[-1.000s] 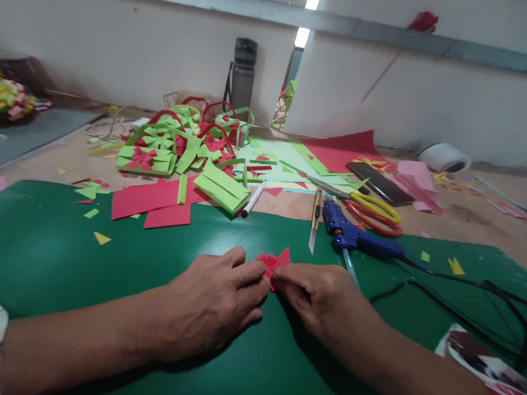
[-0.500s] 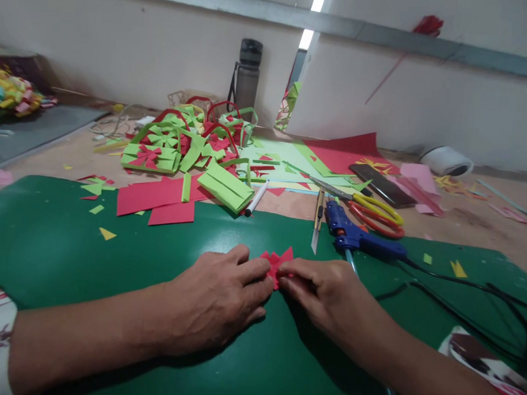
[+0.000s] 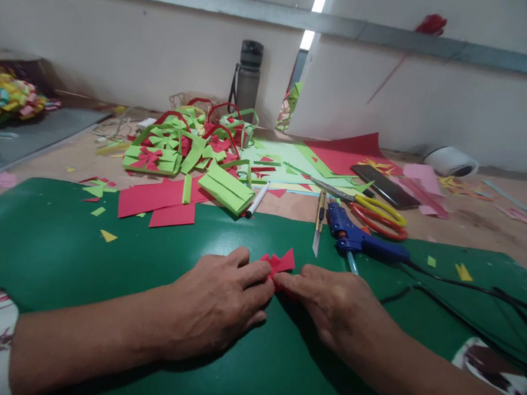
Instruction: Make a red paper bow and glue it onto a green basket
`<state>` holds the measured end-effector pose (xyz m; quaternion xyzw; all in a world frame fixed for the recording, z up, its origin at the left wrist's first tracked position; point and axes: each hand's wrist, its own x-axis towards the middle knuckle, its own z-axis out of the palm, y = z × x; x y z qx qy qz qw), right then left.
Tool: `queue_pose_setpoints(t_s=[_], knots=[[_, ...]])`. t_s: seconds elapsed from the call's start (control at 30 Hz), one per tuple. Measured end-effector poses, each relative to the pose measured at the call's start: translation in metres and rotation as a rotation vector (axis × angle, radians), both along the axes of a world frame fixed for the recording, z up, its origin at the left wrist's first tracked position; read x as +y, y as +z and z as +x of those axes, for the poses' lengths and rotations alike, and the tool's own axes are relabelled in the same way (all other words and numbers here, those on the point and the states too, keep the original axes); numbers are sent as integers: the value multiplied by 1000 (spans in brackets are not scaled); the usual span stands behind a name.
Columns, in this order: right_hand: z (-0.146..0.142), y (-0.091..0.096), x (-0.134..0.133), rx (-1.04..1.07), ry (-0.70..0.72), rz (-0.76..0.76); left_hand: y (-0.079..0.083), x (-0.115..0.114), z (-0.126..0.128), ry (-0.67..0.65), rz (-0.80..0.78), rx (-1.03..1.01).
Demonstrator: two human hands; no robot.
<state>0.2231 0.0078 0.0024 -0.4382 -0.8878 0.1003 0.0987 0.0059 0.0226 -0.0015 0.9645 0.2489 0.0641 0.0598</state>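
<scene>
A small red paper bow with pointed, folded ends lies on the green mat. My left hand pins its left side, fingers close together and fingertips on the paper. From the right, the index finger of my right hand presses on the middle of the bow. The other fingers of that hand are curled under, and its thumb is mostly hidden. Both hands cover much of the bow's lower part.
Beyond the bow lie a utility knife, a blue glue gun with its cord, and scissors. Farther back are a marker, a folded green paper piece, red paper, small paper bags, a phone and a bottle.
My right hand has gone from pinching the bow's right side to pressing its middle with the index finger. My left hand stays nearly in place.
</scene>
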Motion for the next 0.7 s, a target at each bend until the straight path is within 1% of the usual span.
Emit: queue_pose_setpoints(t_s=[0.17, 0.27, 0.4, 0.43, 0.47, 0.53, 0.63, 0.7], knots=[[-2, 1, -2, -65, 7, 95, -1, -1, 1, -5, 26, -10], [-2, 3, -4, -105, 15, 127, 1, -1, 1, 2, 32, -43], [-4, 7, -2, -182, 19, 98, 3, 4, -6, 10, -64, -172], [-5, 8, -1, -198, 15, 79, 2, 7, -9, 21, -66, -219], [-6, 9, 0, -212, 9, 59, 1, 10, -13, 35, -50, -252], [-8, 11, 2, -222, -6, 23, -1, 18, -21, 46, 41, -266], [-10, 14, 4, -211, -11, -9, 0, 24, -28, -3, 165, -168], [-10, 15, 4, -209, -15, -7, 5, 23, -29, -54, 213, -85]])
